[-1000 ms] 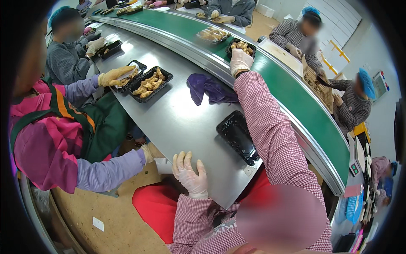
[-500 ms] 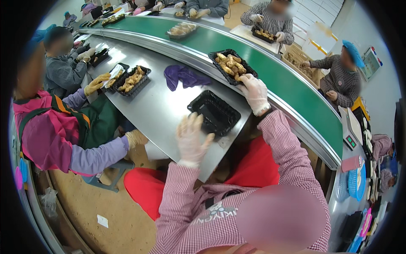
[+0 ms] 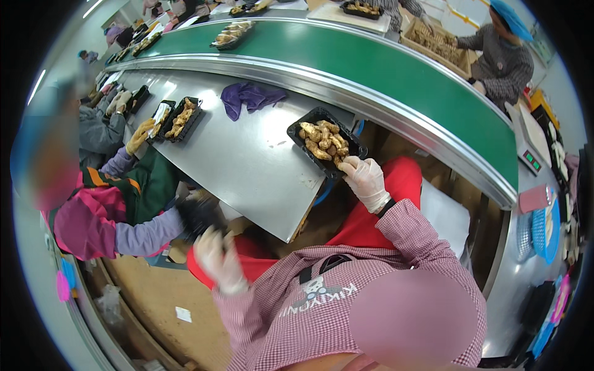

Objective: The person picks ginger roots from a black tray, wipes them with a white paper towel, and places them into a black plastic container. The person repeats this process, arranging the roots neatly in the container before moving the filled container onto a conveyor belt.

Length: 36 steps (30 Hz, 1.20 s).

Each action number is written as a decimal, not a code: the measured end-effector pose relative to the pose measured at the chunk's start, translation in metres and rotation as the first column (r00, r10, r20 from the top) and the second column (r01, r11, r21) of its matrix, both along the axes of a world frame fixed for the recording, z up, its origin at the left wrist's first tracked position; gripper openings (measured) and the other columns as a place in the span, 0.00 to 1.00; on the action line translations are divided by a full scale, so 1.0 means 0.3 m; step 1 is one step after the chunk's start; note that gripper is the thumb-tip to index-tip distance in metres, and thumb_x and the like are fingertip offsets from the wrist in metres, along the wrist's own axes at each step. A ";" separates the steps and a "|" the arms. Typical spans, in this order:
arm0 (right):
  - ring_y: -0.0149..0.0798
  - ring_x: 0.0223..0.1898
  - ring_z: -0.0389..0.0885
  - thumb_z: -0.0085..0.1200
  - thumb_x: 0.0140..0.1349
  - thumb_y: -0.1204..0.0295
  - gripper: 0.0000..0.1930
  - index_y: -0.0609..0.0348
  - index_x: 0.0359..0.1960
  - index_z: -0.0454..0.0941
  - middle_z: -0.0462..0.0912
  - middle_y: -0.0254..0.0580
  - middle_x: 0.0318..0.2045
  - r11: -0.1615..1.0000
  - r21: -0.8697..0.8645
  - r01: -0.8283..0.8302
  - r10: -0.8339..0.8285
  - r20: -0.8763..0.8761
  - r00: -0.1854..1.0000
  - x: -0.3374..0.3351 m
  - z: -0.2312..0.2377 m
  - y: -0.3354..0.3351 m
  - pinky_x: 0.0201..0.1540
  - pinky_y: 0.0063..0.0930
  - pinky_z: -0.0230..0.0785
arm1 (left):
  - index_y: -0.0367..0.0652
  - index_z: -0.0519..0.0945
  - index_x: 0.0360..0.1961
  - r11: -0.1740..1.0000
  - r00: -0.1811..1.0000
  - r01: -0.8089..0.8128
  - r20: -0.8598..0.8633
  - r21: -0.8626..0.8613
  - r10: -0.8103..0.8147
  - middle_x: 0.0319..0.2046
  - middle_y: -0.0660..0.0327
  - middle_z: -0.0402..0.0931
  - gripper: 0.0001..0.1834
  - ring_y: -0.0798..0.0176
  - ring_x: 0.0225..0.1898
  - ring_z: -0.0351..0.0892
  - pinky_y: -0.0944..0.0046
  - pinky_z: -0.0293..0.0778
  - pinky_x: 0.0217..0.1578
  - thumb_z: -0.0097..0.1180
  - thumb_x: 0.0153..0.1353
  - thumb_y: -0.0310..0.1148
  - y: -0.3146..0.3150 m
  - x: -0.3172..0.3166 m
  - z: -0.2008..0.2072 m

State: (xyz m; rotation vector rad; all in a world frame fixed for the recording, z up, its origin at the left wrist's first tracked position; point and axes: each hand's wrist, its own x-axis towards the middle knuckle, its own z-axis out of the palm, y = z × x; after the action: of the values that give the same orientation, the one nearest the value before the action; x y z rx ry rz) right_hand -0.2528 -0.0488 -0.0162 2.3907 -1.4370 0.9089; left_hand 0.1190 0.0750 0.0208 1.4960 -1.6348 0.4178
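My right hand [image 3: 366, 183], in a thin pale glove, grips the near right corner of a black plastic tray [image 3: 298, 143]. Knobbly brown pieces that look like mushrooms [image 3: 324, 138] fill that tray, which is over the right end of the metal table. My left hand [image 3: 219, 260], also gloved, is low at the left over my red-clad leg, smeared by motion. Just beyond its fingers is a blurred black tray [image 3: 201, 217], beside the neighbour's sleeve. Whether my left hand touches that tray, or who holds it, I cannot tell.
The steel table [image 3: 247, 167] carries a purple cloth [image 3: 247, 99] and two filled trays [image 3: 184, 119] near the neighbour's yellow-gloved hand [image 3: 140, 136]. A green conveyor belt [image 3: 346, 69] runs behind, bearing a wrapped tray [image 3: 232, 35]. At right stand a scale [image 3: 526, 145] and a blue basket [image 3: 547, 232].
My right hand has drawn the filled tray from the belt's edge toward me, over the table end. The black tray has left the table; one now appears at lower left, where my left hand has swung.
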 end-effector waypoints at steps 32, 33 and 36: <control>0.49 0.43 0.85 0.62 0.55 0.62 0.10 0.50 0.36 0.86 0.87 0.45 0.36 0.243 0.727 0.642 -0.933 -0.006 0.360 -0.637 -0.340 0.570 0.48 0.41 0.76 | 0.43 0.76 0.62 0.911 0.934 0.128 0.260 0.393 -0.243 0.59 0.48 0.74 0.30 0.40 0.65 0.66 0.45 0.63 0.65 0.66 0.59 0.36 -0.151 -0.073 -0.035; 0.49 0.43 0.85 0.61 0.55 0.62 0.10 0.49 0.37 0.86 0.87 0.45 0.37 0.247 0.727 0.641 -0.928 -0.012 0.372 -0.643 -0.332 0.577 0.48 0.41 0.76 | 0.43 0.75 0.63 0.923 0.948 0.140 0.221 0.358 -0.229 0.59 0.49 0.74 0.29 0.41 0.64 0.66 0.45 0.63 0.65 0.65 0.61 0.36 -0.129 -0.062 -0.032; 0.50 0.45 0.84 0.61 0.57 0.61 0.11 0.49 0.38 0.85 0.87 0.44 0.40 0.256 0.726 0.639 -0.916 -0.028 0.399 -0.659 -0.312 0.596 0.50 0.41 0.75 | 0.40 0.76 0.60 0.960 0.966 0.151 0.171 0.234 -0.194 0.58 0.51 0.74 0.25 0.45 0.61 0.71 0.45 0.62 0.65 0.65 0.62 0.33 -0.085 -0.046 -0.001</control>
State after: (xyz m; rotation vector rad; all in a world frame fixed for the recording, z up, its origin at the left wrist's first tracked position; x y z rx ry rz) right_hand -0.4504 0.1299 -0.1097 1.1889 -3.1400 0.6408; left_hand 0.1052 0.0496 0.0206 1.4922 -2.0032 0.2988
